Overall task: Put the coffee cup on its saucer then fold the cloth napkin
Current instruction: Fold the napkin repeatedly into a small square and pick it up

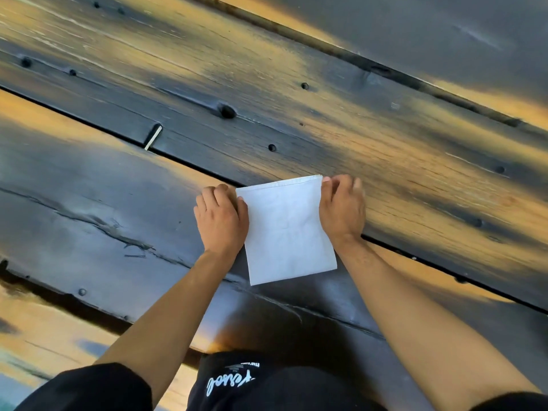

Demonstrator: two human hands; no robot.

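Head view, looking down on a table (370, 137) of wide dark planks, stained near-black with worn amber patches where bare wood shows. The planks run diagonally from 10 o'clock to 4 o'clock, with open dark gaps between them. Round nail or screw heads dot the boards, and a large knot (226, 111) lies toward 11 o'clock of centre. A long crack (98, 221) crosses the near plank at 9 o'clock.

The napkin (286, 229), white and folded to a neat rectangle, lies flat on the table just below centre, straddling one plank gap. Stacked layer edges show at its far right corner.

The left hand (221, 221) rests at the napkin's far left corner, fingers curled down and pinching or pressing the edge. The right hand (342, 209) sits at the far right corner, fingertips closed on the layered edge. Both forearms reach in from 6 o'clock.

A black shirt (234, 381) with white script lettering fills the bottom edge. Nothing of the room shows beyond the table.
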